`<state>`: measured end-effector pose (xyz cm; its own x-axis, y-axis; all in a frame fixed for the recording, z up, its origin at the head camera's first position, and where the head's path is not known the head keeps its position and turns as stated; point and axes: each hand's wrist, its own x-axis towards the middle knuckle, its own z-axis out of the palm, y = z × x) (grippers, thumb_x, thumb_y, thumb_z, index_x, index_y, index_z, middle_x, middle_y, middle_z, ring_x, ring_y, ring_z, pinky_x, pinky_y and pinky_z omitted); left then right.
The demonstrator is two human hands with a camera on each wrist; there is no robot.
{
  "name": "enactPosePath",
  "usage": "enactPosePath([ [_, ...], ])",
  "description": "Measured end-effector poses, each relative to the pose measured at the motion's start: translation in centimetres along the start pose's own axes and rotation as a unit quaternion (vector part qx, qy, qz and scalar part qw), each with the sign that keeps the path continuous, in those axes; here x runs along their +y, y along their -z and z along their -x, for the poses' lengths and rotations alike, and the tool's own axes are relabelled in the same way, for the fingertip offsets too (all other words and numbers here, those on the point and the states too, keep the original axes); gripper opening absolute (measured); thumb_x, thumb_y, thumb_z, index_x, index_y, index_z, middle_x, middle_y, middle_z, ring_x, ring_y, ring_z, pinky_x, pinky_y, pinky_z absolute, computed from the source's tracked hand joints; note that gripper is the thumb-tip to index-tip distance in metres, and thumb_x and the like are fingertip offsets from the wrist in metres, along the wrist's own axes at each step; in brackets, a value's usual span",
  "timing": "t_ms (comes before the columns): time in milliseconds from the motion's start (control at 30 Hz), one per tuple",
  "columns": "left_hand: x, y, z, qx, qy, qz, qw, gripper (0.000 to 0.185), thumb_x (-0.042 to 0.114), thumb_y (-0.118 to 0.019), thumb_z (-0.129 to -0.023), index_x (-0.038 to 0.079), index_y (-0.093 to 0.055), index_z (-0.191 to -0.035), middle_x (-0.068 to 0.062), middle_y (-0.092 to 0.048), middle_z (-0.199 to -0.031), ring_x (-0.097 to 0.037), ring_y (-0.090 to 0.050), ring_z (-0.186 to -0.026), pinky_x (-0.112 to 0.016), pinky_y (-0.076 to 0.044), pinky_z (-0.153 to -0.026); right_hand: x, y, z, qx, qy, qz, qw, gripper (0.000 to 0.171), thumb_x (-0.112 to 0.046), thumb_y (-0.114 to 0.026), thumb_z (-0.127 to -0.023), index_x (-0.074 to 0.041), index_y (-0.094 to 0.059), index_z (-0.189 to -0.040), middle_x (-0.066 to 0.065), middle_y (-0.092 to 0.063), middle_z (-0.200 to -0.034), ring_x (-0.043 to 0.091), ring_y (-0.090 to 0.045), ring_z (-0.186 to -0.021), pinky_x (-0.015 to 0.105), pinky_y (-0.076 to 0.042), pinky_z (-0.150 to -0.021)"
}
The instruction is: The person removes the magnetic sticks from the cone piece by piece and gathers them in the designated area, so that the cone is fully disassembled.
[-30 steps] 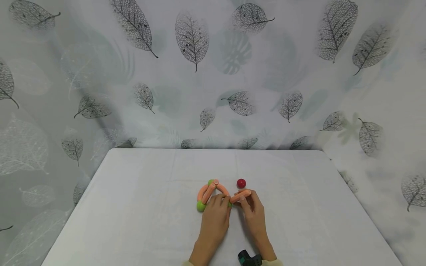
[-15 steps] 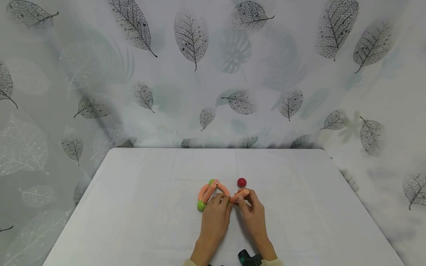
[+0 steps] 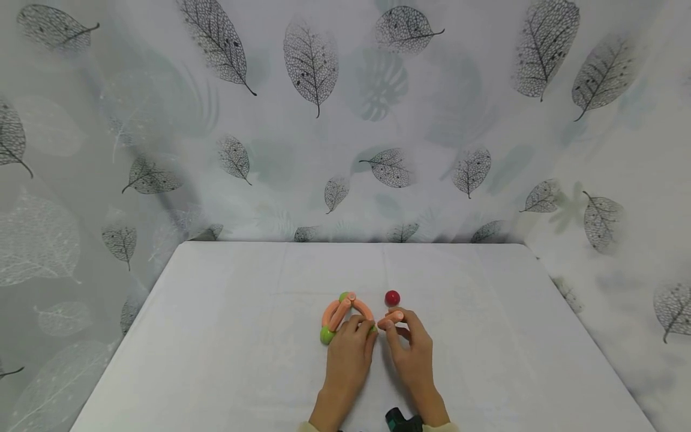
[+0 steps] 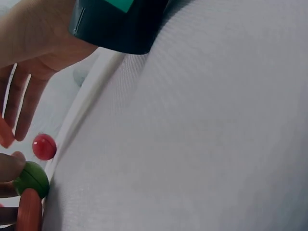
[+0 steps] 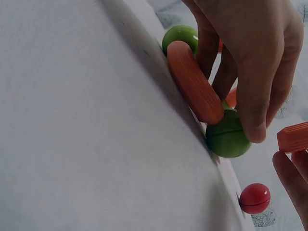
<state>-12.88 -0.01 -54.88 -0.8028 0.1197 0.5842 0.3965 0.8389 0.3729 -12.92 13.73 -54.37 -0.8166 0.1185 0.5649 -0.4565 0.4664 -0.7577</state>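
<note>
My left hand [image 3: 349,351] pinches a green ball [image 5: 228,137] at the near right corner of a joined frame of orange rods and green balls. One orange rod [image 5: 192,84] of the frame runs from that ball to another green ball [image 3: 326,335] at the frame's left. Just to the right, my right hand [image 3: 412,348] holds a separate ribbed orange rod [image 3: 391,319] between thumb and fingers. This rod's near end is apart from the gripped green ball in the right wrist view. My left fingers hide part of the frame in the head view.
A red ball [image 3: 392,298] rests on the white table [image 3: 243,360] just beyond my right hand. A dark wrist device [image 3: 402,420] is at my right wrist. Behind the table hangs a leaf-patterned cloth [image 3: 324,120].
My right hand has shifted slightly right and turned the orange rod, which looks shorter in view. A small gap now shows between it and my left hand. The left hand stays nearly still.
</note>
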Motion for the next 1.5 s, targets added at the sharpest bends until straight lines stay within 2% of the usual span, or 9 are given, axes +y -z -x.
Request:
enactPosePath([
  [300,0.1,0.6,-0.1,-0.024,-0.003,0.001,0.9997,0.019,0.021,-0.085,-0.086,0.015,-0.072,-0.1,0.001,-0.07,-0.098,-0.015,-0.068,-0.08,-0.029,-0.057,-0.071,0.2,0.8,-0.8,0.036,0.004,-0.027,0.999,0.029,0.002,-0.069,-0.095,-0.002,-0.067,-0.124,0.005,-0.075,-0.095,0.009,-0.071,-0.09,0.012,-0.057,-0.077],
  [433,0.1,1.0,0.0,-0.058,0.0,0.003,0.9983,0.022,0.022,-0.085,-0.087,0.016,-0.072,-0.104,0.002,-0.07,-0.101,-0.015,-0.068,-0.084,-0.03,-0.057,-0.075,0.3,1.2,-1.7,0.033,-0.051,-0.039,0.997,0.018,-0.004,-0.066,-0.101,-0.006,-0.067,-0.118,0.003,-0.075,-0.09,0.002,-0.067,-0.104,0.011,-0.057,-0.08],
  [533,-0.1,1.4,0.1,-0.082,-0.004,-0.004,0.9966,0.03,0.024,-0.087,-0.084,0.016,-0.072,-0.109,0.001,-0.07,-0.105,-0.016,-0.068,-0.088,-0.032,-0.057,-0.079,0.6,1.6,-2.4,0.024,-0.111,-0.042,0.993,0.014,-0.016,-0.063,-0.105,-0.008,-0.067,-0.115,0.005,-0.074,-0.097,0.0,-0.064,-0.113,0.012,-0.057,-0.083],
  [667,-0.5,2.0,0.3,-0.099,-0.036,-0.019,0.9943,0.037,0.023,-0.089,-0.081,0.017,-0.072,-0.113,0.001,-0.071,-0.11,-0.017,-0.069,-0.092,-0.033,-0.057,-0.083,0.8,2.3,-3.1,0.014,-0.175,-0.029,0.984,0.032,-0.026,-0.061,-0.106,-0.009,-0.066,-0.132,0.011,-0.072,-0.112,0.008,-0.068,-0.103,0.013,-0.057,-0.081],
  [833,-1.3,2.7,0.5,-0.093,-0.094,-0.027,0.9909,0.041,0.02,-0.09,-0.076,0.018,-0.071,-0.113,0.003,-0.07,-0.11,-0.015,-0.068,-0.091,-0.031,-0.056,-0.082,1.5,3.0,-4.2,-0.026,-0.23,0.012,0.973,0.05,-0.027,-0.057,-0.108,-0.004,-0.051,-0.152,0.018,-0.069,-0.123,0.024,-0.071,-0.1,0.018,-0.06,-0.077],
  [967,-2.0,3.1,0.5,-0.087,-0.135,-0.031,0.9865,0.039,0.021,-0.088,-0.076,0.02,-0.07,-0.111,0.006,-0.069,-0.108,-0.013,-0.067,-0.09,-0.029,-0.055,-0.079,2.3,3.2,-5.4,-0.06,-0.26,0.036,0.963,0.052,-0.026,-0.056,-0.109,-0.001,-0.048,-0.154,0.023,-0.068,-0.127,0.029,-0.073,-0.101,0.023,-0.062,-0.076],
  [1167,-2.7,3.6,0.3,-0.091,-0.174,-0.064,0.9785,0.025,0.014,-0.082,-0.084,0.021,-0.071,-0.105,0.009,-0.069,-0.103,-0.01,-0.064,-0.086,-0.025,-0.054,-0.077,3.3,3.1,-7.2,-0.088,-0.292,0.049,0.951,0.05,-0.028,-0.059,-0.106,-0.004,-0.054,-0.15,0.023,-0.071,-0.124,0.029,-0.074,-0.1,0.023,-0.061,-0.076],
  [1400,-3.2,4.9,-0.1,-0.119,-0.19,-0.047,0.9733,0.021,0.01,-0.078,-0.087,0.021,-0.07,-0.104,0.011,-0.068,-0.103,-0.008,-0.058,-0.084,-0.021,-0.05,-0.077,4.0,2.9,-8.1,-0.101,-0.313,0.106,0.938,0.051,-0.031,-0.053,-0.105,-0.005,-0.056,-0.149,0.024,-0.068,-0.131,0.036,-0.066,-0.116,0.037,-0.054,-0.089],
  [1500,-3.5,5.3,-0.4,-0.137,-0.186,-0.031,0.9725,0.023,0.006,-0.077,-0.087,0.021,-0.069,-0.102,0.011,-0.067,-0.103,-0.009,-0.056,-0.084,-0.021,-0.047,-0.075,4.1,2.9,-8.2,-0.104,-0.318,0.107,0.936,0.052,-0.027,-0.053,-0.103,-0.004,-0.055,-0.149,0.024,-0.066,-0.132,0.037,-0.065,-0.119,0.036,-0.053,-0.089],
])
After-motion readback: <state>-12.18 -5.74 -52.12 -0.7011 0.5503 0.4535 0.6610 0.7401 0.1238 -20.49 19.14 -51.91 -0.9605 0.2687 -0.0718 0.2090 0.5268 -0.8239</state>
